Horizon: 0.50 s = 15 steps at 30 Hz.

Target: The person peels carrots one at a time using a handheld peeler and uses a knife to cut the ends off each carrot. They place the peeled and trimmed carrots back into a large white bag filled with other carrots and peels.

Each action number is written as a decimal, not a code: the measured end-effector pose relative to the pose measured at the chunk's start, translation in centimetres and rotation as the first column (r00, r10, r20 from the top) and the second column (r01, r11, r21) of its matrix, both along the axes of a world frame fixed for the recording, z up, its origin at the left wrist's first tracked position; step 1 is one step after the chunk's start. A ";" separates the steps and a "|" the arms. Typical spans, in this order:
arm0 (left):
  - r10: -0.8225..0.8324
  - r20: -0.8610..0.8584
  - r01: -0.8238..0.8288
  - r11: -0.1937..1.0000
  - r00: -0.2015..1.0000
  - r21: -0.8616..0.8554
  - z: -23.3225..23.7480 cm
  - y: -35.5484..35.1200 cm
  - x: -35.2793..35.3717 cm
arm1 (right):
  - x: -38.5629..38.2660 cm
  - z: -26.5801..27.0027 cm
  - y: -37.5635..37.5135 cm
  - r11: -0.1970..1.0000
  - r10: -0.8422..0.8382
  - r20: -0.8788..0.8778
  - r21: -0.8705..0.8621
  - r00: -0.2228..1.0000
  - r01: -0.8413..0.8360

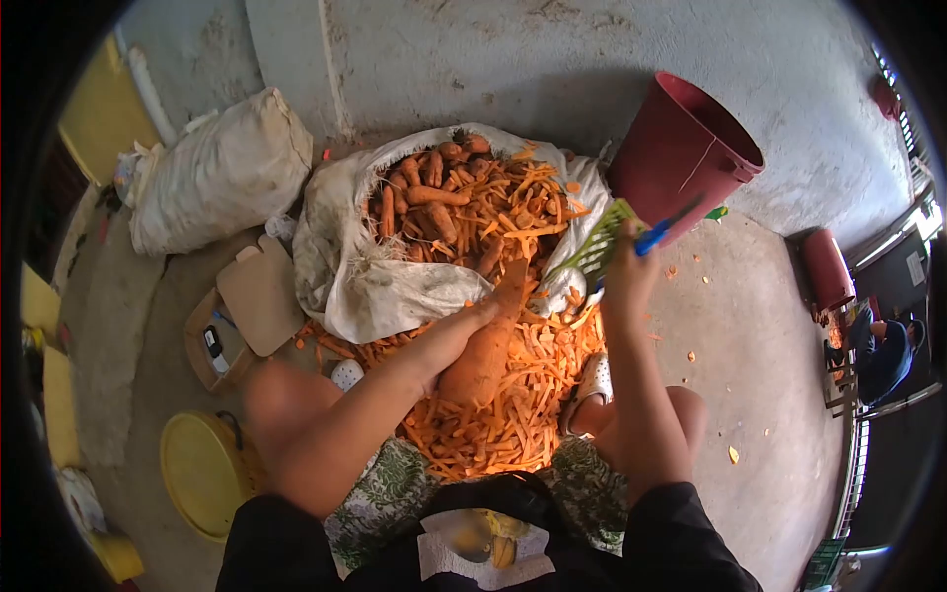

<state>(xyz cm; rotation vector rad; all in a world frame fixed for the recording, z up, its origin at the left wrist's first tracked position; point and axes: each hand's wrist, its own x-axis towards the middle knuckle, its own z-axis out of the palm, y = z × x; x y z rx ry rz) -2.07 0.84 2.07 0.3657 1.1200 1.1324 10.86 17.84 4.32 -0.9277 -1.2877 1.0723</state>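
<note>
Nearest us, between the 2 bare knees, lies a heap of orange peelings (513, 424), spread just below both hands. Out of it rises the large carrot (481, 360), its thick end sunk in the heap and its thin end up at the left hand (490, 308). The fingers there are curled shut around that tip. We judge the slant lets the heap bear the weight while the fingers only steady it.

The right hand (626, 276) is raised to the right of the carrot tip, clear of it. Its fingers are closed tight on a green peeler (614, 235) with a blue handle. A white shoe (595, 380) sits under that wrist, and only peelings lie between the 2 hands.

Just beyond the left fingers an open white sack (395, 291) of unpeeled carrots (429, 192) slumps, its lip touching the heap. Past the right fingers stands a tilted red bucket (691, 138). Well left of the left fingers are a yellow lid (202, 474), a cardboard box (258, 296) and a 2nd full sack (222, 168).
</note>
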 end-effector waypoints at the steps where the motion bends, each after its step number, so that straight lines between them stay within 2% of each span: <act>1: 0.000 0.001 0.000 1.000 1.000 0.001 0.0 0.1 0.0 | -0.5 -0.4 -1.2 0.997 0.044 0.101 0.057 0.994 -0.050; 3: 0.083 0.101 -0.083 0.997 0.991 -0.006 0.0 0.4 0.2 | -1.3 -0.4 -3.6 0.972 -0.002 0.295 0.224 0.956 -0.067; 4: 0.082 0.099 -0.082 0.997 0.992 -0.005 0.0 0.4 0.1 | -1.2 0.0 -3.6 0.972 -0.004 0.293 0.225 0.956 -0.065; 6: 0.074 0.145 -0.079 0.997 0.987 0.028 0.0 0.3 -0.3 | -0.7 0.5 -3.2 0.954 -0.024 0.477 0.275 0.879 -0.123; 9: 0.104 0.160 -0.116 0.991 0.982 0.069 -0.8 -0.1 -0.9 | 0.1 0.3 -2.0 0.948 -0.080 0.539 0.301 0.838 -0.104; 10: 0.099 0.193 -0.116 0.990 0.976 0.080 -0.7 0.1 -1.0 | 0.1 0.4 -2.0 0.963 -0.047 0.459 0.258 0.887 -0.082; 11: 0.100 0.193 -0.117 0.990 0.976 0.081 -0.5 0.0 -0.9 | 0.1 0.2 -1.8 0.962 -0.047 0.459 0.259 0.887 -0.083; 13: 0.076 0.243 -0.107 0.987 0.967 0.116 -0.1 -0.1 -0.6 | 0.0 0.5 -2.0 0.989 0.145 0.253 0.004 0.957 -0.151; 15: 0.082 0.279 -0.111 0.990 0.957 0.089 -0.4 0.1 -0.4 | -0.8 1.6 -4.4 0.966 0.220 0.126 -0.167 0.967 -0.198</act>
